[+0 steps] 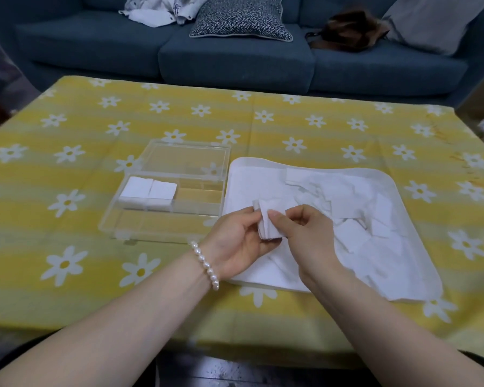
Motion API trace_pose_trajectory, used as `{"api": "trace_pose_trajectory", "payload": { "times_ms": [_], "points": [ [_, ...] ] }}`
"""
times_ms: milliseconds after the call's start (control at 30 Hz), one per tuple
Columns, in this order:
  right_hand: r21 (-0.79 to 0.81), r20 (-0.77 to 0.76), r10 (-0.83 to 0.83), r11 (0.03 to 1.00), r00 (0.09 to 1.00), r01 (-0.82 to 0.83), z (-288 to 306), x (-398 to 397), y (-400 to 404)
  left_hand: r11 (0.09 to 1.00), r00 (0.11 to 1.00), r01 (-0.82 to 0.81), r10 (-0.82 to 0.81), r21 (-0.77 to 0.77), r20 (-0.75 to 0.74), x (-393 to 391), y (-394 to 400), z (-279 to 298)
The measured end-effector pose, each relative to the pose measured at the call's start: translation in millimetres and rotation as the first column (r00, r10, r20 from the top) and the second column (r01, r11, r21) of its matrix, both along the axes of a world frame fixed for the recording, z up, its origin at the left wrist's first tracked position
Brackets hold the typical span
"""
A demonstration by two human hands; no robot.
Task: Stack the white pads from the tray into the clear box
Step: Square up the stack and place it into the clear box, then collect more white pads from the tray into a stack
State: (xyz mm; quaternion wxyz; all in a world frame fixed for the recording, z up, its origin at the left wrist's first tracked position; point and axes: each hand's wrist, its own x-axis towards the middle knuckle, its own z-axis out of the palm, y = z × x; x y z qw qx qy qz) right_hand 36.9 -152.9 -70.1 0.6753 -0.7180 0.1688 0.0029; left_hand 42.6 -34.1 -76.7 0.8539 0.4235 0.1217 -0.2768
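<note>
A white tray (408, 291) on the right of the table holds several loose white pads (349, 236). To its left lies the clear box (115, 219) with its lid (185, 157) folded open behind it. Two stacks of white pads (148, 191) fill the box's back left compartments. Over the tray's near left part, my left hand (235, 244) and my right hand (305, 233) together hold a small bunch of white pads (268, 224). The fingers of both hands curl round it.
A yellow cloth with white daisies (95, 135) covers the table. A blue sofa (235, 62) stands behind it with a patterned cushion (241, 18), crumpled clothes and a dark bag. A pearl bracelet (206, 265) is on my left wrist.
</note>
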Motion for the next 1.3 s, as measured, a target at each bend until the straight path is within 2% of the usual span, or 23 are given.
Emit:
{"api": "trace_pose_trajectory", "payload": {
  "times_ms": [167,300,400,500,667,733,800,867,900,967,1033,1167,1300],
  "points": [
    [-0.086,0.051,-0.015,0.996,0.999,0.019,-1,-8,9,0.999,1.0,0.018,-0.018,-0.029,-0.018,-7,8,9],
    [-0.105,0.049,0.007,0.994,0.999,-0.001,0,-12,22,0.997,0.999,-0.026,0.024,0.079,0.034,-11,19,10],
    [-0.012,-0.019,-0.003,1.0,1.0,0.003,3,-12,33,0.997,0.998,-0.058,0.058,0.055,0.006,-11,34,8],
    [0.09,-0.142,0.075,0.994,0.987,-0.062,10,-6,45,0.998,0.998,-0.063,0.063,0.029,-0.013,-8,55,11],
    [0.051,-0.168,0.233,0.972,0.958,-0.228,28,17,75,0.937,0.976,-0.217,0.204,0.274,0.074,6,90,19],
    [0.065,-0.172,0.236,0.971,0.956,-0.229,33,34,92,0.857,0.944,-0.328,0.283,0.397,0.17,17,107,23],
    [0.104,-0.191,0.224,0.973,0.956,-0.207,35,55,107,0.685,0.897,-0.44,0.309,0.581,0.316,31,126,23],
    [0.075,-0.221,0.231,0.973,0.948,-0.219,33,78,119,0.416,0.868,-0.494,0.188,0.763,0.46,41,146,20],
    [0.022,-0.243,0.246,0.968,0.938,-0.248,31,87,123,0.299,0.871,-0.487,0.102,0.82,0.48,42,153,19],
    [-0.125,-0.314,0.274,0.937,0.909,-0.326,23,103,132,0.156,0.905,-0.413,-0.039,0.897,0.423,44,161,15],
    [-0.253,-0.394,0.263,0.89,0.881,-0.379,10,112,137,0.098,0.929,-0.324,-0.155,0.941,0.336,45,163,9],
    [-0.451,-0.482,0.202,0.776,0.852,-0.44,-7,119,148,0.053,0.931,-0.218,-0.29,0.975,0.224,46,162,2],
    [-0.523,-0.481,0.194,0.72,0.855,-0.457,-10,119,153,-0.05,0.916,-0.158,-0.379,0.986,0.128,44,160,2]
  ]
}}
